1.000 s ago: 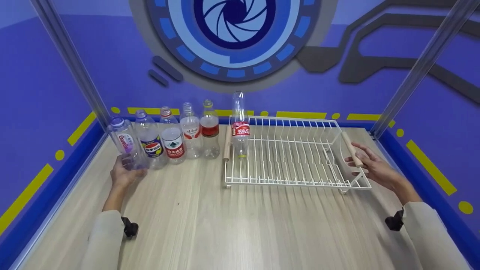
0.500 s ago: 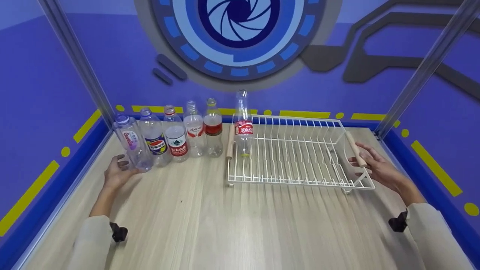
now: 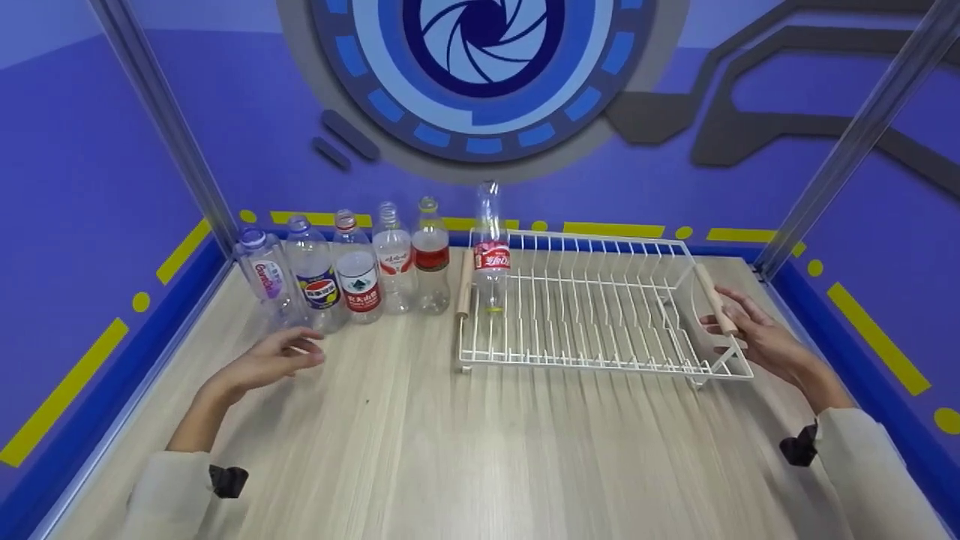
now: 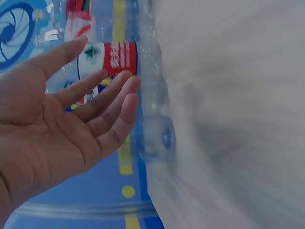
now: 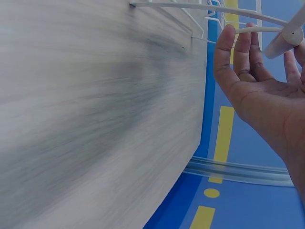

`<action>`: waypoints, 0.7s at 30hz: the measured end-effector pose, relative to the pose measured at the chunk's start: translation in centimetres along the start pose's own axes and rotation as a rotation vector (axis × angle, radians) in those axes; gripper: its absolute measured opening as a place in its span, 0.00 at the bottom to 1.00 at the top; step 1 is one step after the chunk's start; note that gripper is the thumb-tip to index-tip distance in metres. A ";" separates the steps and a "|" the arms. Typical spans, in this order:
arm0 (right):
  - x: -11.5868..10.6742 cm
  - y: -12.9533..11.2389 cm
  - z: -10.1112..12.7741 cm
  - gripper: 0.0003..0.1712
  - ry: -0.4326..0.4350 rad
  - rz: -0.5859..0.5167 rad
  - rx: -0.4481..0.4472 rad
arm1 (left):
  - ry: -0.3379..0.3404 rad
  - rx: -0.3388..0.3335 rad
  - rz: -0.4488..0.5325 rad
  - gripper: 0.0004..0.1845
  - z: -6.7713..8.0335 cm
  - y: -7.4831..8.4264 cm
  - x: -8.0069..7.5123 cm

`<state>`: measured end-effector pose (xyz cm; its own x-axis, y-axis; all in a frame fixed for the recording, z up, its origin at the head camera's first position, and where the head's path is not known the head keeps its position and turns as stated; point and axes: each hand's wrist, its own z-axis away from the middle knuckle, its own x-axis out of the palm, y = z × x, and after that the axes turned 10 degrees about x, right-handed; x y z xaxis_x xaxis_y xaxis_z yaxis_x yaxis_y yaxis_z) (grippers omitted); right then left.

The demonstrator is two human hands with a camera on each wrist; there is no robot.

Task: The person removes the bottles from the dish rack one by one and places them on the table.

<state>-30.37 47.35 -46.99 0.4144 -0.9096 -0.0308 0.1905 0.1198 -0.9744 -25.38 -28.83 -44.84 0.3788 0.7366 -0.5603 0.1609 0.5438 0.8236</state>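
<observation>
Several clear plastic bottles stand in a row at the back left; the leftmost, a purple-capped bottle [image 3: 264,277], stands free beside a blue-labelled bottle [image 3: 316,281] and a red-and-white-labelled bottle [image 3: 358,274] [image 4: 107,59]. My left hand [image 3: 281,358] [image 4: 66,124] hovers in front of them, fingers straight, holding nothing. A white wire dish rack [image 3: 600,307] holds one upside-down red-labelled bottle [image 3: 490,251] at its left end. My right hand [image 3: 750,334] [image 5: 257,81] lies with loose fingers against the rack's right wooden handle [image 3: 712,298] [image 5: 288,36].
The rack's left wooden handle [image 3: 464,283] lies next to the red-labelled bottle [image 3: 431,259] that ends the row. A blue raised border [image 3: 840,337] and metal corner posts [image 3: 169,127] frame the wooden table [image 3: 465,442].
My left hand has let go of the purple-capped bottle and drawn back to the right, toward me. The right hand has stayed at the rack handle.
</observation>
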 end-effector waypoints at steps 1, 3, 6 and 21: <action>0.0 0.0 0.0 0.28 0.002 0.002 0.000 | -0.023 0.028 -0.004 0.30 -0.3 0.5 0.4; 0.1 0.0 0.0 0.28 0.010 0.007 0.000 | -0.063 0.089 -0.021 0.27 -1.0 1.3 1.2; 0.1 0.0 0.1 0.29 0.024 0.021 0.004 | -0.103 0.179 -0.034 0.25 -2.0 2.6 2.3; 0.3 0.5 0.2 0.28 -0.020 -0.066 -0.030 | 0.040 0.371 0.186 0.28 -8.2 4.6 8.5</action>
<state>-30.00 47.18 -47.42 0.4198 -0.9068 0.0378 0.1911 0.0476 -0.9804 -28.94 -16.77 -46.51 0.3978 0.8276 -0.3961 0.4137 0.2236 0.8825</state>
